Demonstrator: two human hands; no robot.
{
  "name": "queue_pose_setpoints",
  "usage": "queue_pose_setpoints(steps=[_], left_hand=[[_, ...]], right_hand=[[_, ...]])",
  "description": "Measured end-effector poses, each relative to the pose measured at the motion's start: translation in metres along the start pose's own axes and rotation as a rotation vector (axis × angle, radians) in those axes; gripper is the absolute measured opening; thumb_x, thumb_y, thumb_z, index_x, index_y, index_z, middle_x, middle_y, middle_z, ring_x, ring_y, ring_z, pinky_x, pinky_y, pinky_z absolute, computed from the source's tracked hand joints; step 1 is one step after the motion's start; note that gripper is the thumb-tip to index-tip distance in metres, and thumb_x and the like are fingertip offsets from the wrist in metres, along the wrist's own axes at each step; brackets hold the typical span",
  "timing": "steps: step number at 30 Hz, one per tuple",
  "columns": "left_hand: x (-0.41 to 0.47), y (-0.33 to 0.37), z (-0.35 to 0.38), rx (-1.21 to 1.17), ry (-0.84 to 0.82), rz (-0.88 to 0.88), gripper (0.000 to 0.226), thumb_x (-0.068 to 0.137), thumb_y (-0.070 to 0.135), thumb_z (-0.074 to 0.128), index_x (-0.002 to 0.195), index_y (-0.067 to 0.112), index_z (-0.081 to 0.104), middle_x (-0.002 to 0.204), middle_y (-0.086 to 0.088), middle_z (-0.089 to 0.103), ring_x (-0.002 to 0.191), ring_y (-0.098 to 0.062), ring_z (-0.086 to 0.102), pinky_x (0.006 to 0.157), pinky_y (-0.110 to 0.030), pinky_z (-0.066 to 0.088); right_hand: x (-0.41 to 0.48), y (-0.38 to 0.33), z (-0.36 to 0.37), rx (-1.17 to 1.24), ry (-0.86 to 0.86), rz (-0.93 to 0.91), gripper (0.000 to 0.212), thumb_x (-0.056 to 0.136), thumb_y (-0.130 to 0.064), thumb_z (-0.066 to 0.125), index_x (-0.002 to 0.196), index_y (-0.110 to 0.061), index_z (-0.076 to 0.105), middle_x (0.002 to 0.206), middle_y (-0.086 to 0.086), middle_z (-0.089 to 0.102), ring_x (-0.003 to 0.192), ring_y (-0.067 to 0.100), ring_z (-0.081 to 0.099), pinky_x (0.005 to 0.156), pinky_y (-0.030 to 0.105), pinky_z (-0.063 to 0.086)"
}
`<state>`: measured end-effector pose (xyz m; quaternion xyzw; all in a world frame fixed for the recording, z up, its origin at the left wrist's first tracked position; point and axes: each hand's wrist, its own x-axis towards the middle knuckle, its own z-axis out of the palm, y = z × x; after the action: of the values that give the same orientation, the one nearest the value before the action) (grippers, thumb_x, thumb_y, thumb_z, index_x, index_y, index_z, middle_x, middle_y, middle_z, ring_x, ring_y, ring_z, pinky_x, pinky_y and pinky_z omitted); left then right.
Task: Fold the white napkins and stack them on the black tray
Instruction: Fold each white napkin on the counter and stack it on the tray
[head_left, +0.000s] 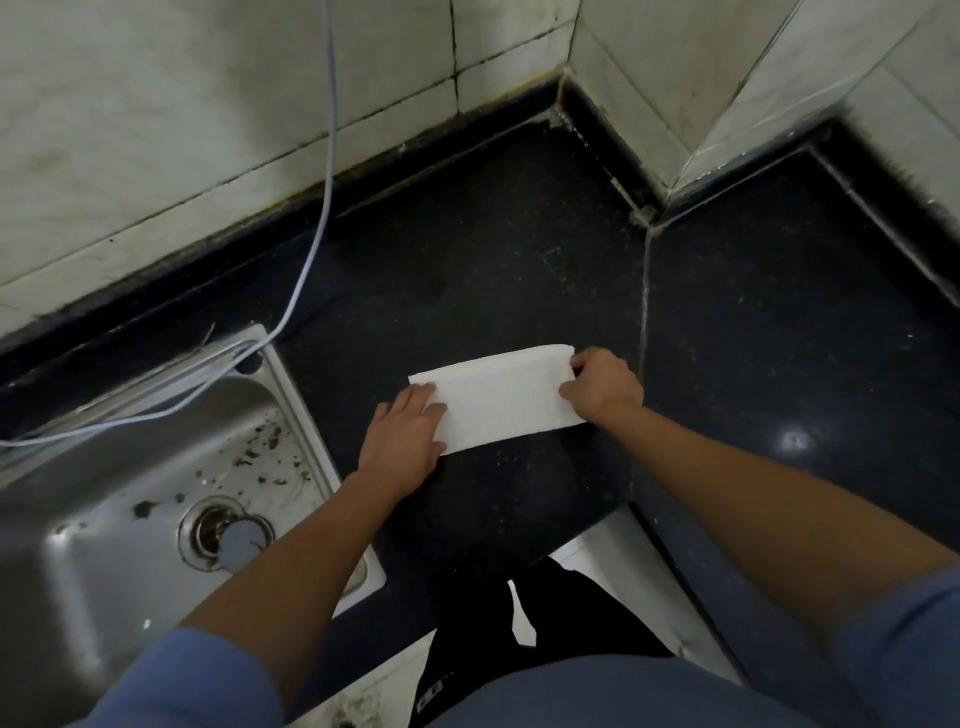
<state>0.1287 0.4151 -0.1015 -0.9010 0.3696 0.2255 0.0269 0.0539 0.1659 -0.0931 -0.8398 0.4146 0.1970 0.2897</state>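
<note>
A white napkin (501, 397), folded into a long rectangle, lies flat on the dark counter (467, 260). My left hand (402, 441) rests on its left end with the fingers laid flat and straight, pressing it down. My right hand (605, 387) is at the napkin's right end, its fingers curled over the edge and pinching it. No black tray is in view.
A steel sink (130, 493) with debris and a drain lies to the left. A pale cable (327, 182) hangs down the tiled wall (208, 104) into the sink. The counter runs on to the right past a tiled corner (649, 130).
</note>
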Motion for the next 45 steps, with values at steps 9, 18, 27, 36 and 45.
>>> queue_pose_setpoints(steps=[9, 18, 27, 36, 45], left_hand=[[-0.005, 0.000, -0.004, -0.041, 0.020, 0.001, 0.051, 0.091, 0.030, 0.057, 0.139, 0.018, 0.043, 0.155, -0.007, 0.024, 0.141, -0.025, 0.022, 0.112, -0.040, 0.024], [-0.049, -0.033, 0.000, -0.142, 0.153, -0.114, 0.034, 0.089, 0.020, 0.057, 0.122, 0.015, 0.059, 0.124, -0.006, 0.054, 0.114, -0.025, 0.047, 0.094, -0.034, 0.038], [-0.069, -0.047, 0.012, -0.165, 0.172, -0.177, 0.035, 0.089, 0.020, 0.056, 0.123, 0.016, 0.059, 0.117, -0.005, 0.056, 0.108, -0.024, 0.050, 0.090, -0.033, 0.039], [-0.032, -0.026, -0.010, -0.147, 0.222, -0.054, 0.036, 0.094, 0.023, 0.049, 0.129, 0.015, 0.053, 0.140, -0.007, 0.042, 0.126, -0.024, 0.039, 0.101, -0.036, 0.038], [0.003, -0.012, -0.008, -0.024, -0.029, 0.000, 0.057, 0.090, 0.029, 0.060, 0.141, 0.017, 0.040, 0.160, -0.006, 0.007, 0.145, -0.027, 0.012, 0.115, -0.044, 0.024]], right_hand=[[-0.010, -0.013, -0.029, 0.790, -0.244, 0.196, 0.015, 0.079, 0.000, 0.066, 0.090, -0.010, 0.065, 0.097, 0.011, 0.068, 0.079, 0.020, 0.065, 0.061, 0.031, 0.053], [-0.041, -0.085, 0.031, 0.408, -0.293, -0.173, 0.027, 0.076, -0.007, 0.077, 0.084, -0.024, 0.057, 0.093, 0.009, 0.065, 0.082, 0.023, 0.067, 0.064, 0.035, 0.059], [-0.040, -0.113, 0.089, 0.120, -0.188, -0.263, 0.030, 0.079, -0.018, 0.072, 0.107, -0.019, 0.059, 0.096, -0.003, 0.057, 0.096, 0.018, 0.058, 0.074, 0.023, 0.040], [-0.027, -0.084, 0.056, -0.015, 0.020, -0.542, 0.026, 0.092, -0.017, 0.056, 0.117, -0.012, 0.066, 0.112, 0.009, 0.064, 0.101, 0.026, 0.061, 0.084, 0.032, 0.048], [-0.027, -0.045, 0.043, -0.498, 0.033, -0.808, 0.044, 0.091, -0.017, 0.057, 0.134, -0.008, 0.054, 0.147, 0.013, 0.041, 0.131, 0.032, 0.040, 0.097, 0.047, 0.047]])
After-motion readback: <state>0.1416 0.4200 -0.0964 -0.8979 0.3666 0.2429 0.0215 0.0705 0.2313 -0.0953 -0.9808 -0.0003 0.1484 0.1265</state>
